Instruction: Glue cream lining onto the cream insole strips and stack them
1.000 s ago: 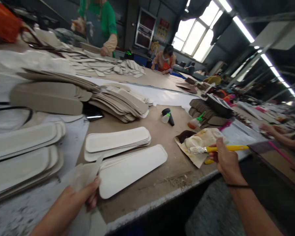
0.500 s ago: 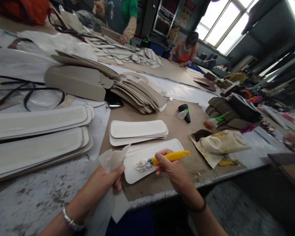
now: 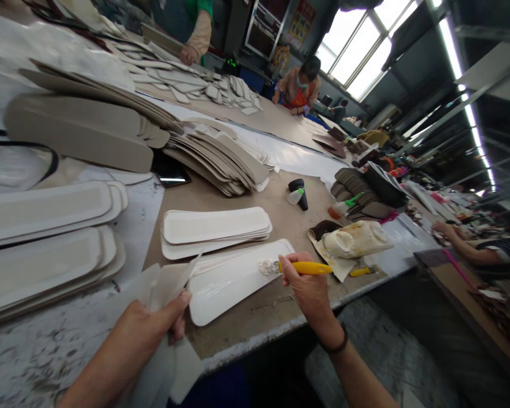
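Note:
Between the thumb and fingers of my right hand [image 3: 308, 286] is a brush with a yellow handle [image 3: 309, 268]. Its bristles, thick with white paste, touch the upper right part of a white rounded panel [image 3: 233, 283]. A wet sheen shows on that panel, and more panels lie fanned beneath it. My left hand [image 3: 155, 323] pinches thin translucent white sheets [image 3: 147, 286], which hang down past the table edge, beside the panel's left end. Just behind lies a neat stack of white rounded panels [image 3: 216, 225].
Long white panel stacks [image 3: 46, 266] lie at left, with grey-brown pieces [image 3: 221, 158] behind. To the right are a glue-stained container [image 3: 359, 239], a second yellow-handled brush [image 3: 361, 271] and small bottles [image 3: 295, 196]. Co-workers [image 3: 300, 90] work farther off. The table's front edge [image 3: 280, 334] runs close to me.
The brush has moved along the panel from its lower left part toward its upper right end, leaving a wet sheen. My view has swung to the right. The left hand keeps hold of the sheets.

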The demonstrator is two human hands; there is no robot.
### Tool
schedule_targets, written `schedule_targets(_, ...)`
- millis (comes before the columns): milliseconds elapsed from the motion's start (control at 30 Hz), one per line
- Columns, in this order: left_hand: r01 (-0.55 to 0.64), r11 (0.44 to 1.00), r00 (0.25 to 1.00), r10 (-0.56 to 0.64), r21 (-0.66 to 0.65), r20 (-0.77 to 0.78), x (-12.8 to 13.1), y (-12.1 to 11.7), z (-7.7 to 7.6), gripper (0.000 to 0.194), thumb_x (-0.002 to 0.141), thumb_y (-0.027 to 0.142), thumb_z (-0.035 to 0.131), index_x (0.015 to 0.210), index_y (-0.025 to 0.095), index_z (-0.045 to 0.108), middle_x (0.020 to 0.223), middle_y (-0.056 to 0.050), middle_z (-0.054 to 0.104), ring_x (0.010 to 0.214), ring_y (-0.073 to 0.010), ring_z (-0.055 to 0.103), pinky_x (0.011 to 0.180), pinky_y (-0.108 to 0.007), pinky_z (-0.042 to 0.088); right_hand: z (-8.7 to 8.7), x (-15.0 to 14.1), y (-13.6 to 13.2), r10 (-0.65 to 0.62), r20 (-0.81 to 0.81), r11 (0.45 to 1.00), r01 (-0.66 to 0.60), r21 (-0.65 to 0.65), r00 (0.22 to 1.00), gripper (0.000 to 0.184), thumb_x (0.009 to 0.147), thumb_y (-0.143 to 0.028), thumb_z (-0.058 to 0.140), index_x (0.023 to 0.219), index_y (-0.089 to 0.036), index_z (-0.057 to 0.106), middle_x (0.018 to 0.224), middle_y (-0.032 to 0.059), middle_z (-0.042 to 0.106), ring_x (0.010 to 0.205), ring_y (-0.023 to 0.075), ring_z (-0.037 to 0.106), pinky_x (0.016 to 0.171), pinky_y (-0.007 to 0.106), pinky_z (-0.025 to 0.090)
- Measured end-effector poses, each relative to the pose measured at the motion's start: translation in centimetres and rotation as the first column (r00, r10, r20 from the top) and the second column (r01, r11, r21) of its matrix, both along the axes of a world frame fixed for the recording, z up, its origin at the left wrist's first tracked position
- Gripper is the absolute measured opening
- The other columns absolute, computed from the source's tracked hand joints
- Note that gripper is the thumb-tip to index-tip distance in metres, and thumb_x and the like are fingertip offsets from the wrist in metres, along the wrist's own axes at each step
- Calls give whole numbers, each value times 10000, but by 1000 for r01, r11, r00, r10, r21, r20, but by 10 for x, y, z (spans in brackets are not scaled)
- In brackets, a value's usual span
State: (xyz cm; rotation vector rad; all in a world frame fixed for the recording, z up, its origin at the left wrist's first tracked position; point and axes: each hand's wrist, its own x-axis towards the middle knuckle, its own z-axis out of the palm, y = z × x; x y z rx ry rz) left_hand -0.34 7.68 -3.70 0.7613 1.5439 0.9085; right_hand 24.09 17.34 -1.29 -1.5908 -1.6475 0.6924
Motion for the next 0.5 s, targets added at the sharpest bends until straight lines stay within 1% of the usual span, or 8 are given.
schedule_targets(67,-4,1000,999,5,16,-35,-2,2,-1,504,722,597,536,363,245,487,482,-8,503,558,-186,496,602,-300,380,2,16,9,-16,134,991,-2,134,991,270,832,-444,621,698,-210,603,729,40,588,643,190,593,581,311,495)
schedule_targets(133,-10,1000,999,12,26,-50,-4,4,-2,517,720,605,536,349,247,487,469,-8,505,550,-186,496,614,-307,378,6,26,16,-24,230,969,-34,244,973,243,857,-398,600,703,-210,609,733,44,585,691,202,592,674,339,495)
schedule_targets(233,-1,999,999,3,36,-43,-7,6,-7,522,725,615,531,352,252,485,455,-6,506,528,-187,484,618,-317,378,10,31,18,-3,300,933,-105,344,954,203,887,-331,577,730,-212,623,744,50,587,732,207,583,728,345,484)
schedule_targets(300,8,999,998,-5,45,-55,-7,6,-12,526,729,619,526,351,255,479,446,-9,508,522,-193,484,616,-323,382,10,26,13,39,318,922,-157,353,947,178,900,-296,566,757,-214,632,771,59,593,747,205,578,731,341,483)
schedule_targets(367,18,999,997,-15,42,-74,-7,4,-17,534,748,619,519,358,257,484,437,-10,510,515,-197,483,615,-327,384,7,12,1,118,308,926,-217,311,944,170,912,-273,553,777,-215,639,794,63,593,750,201,576,735,340,485)
schedule_targets(400,23,999,996,-19,42,-83,-6,4,-19,538,760,616,517,362,256,488,437,-10,513,516,-197,486,619,-326,385,5,3,-8,172,278,926,-251,283,945,167,918,-266,549,789,-216,642,800,63,594,751,198,578,739,338,487)
schedule_targets(433,25,999,996,-22,37,-89,-5,4,-21,544,769,613,516,361,255,489,438,-10,516,517,-196,488,625,-324,387,3,-8,-17,235,227,923,-290,252,945,163,923,-263,549,798,-218,644,799,60,598,757,195,583,742,334,490)
schedule_targets(500,11,1000,995,-9,18,-102,-5,4,-22,560,775,612,519,346,254,476,434,-10,516,511,-191,484,641,-320,400,0,-30,-36,354,55,908,-358,217,933,129,920,-283,579,828,-227,650,802,49,617,770,188,592,736,319,495)
